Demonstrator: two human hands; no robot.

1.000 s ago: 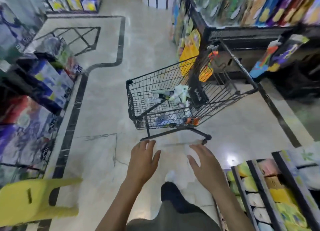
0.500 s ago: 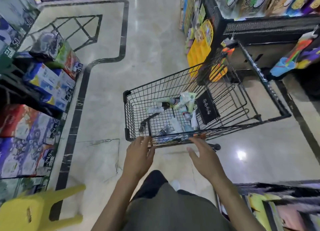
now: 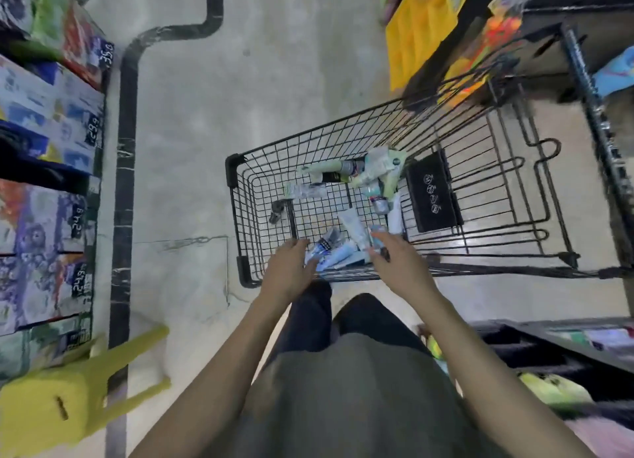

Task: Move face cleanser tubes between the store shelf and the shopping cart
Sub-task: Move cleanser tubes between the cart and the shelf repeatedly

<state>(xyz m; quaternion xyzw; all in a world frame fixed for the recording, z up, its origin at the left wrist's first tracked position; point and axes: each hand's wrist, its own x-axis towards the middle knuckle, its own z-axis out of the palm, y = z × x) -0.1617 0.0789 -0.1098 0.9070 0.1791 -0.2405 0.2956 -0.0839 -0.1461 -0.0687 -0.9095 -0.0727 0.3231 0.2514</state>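
We see one black wire shopping cart [image 3: 247, 196] on the pale floor [image 3: 192, 114], and the face cleanser tubes [image 3: 346, 224] lie loose in its basket in two clusters. Near cluster, against the wall closest to us: a white tube [image 3: 353, 229] lying at an angle, plus several pale blue and white ones overlapping under it; blur stops us getting an exact count, roughly four or five. Far cluster, next to the black folded child-seat flap [image 3: 433, 191]: pale green and white tubes, at least one with a dark cap and one with a silver cap, again roughly five, plus a clear one lying apart toward the cart's left side. Our left hand [image 3: 290, 268] reaches over the near rim with fingers straight and spread, holding nothing, fingertips just beside the blue tubes. Our right hand [image 3: 398, 262] is over the same rim, fingers loosely extended, also empty; contact with the tube beneath its fingertips cannot be told. The two hands are apart, with the near cluster between them. Left of the aisle, stacked product boxes [image 3: 51, 114] carry price tags. One yellow plastic stool [image 3: 75, 389] stands at lower left. A dark store shelf [image 3: 555, 347] sits at lower right, contents blurred. Yellow hanging packs [image 3: 418, 28] show beyond the cart.
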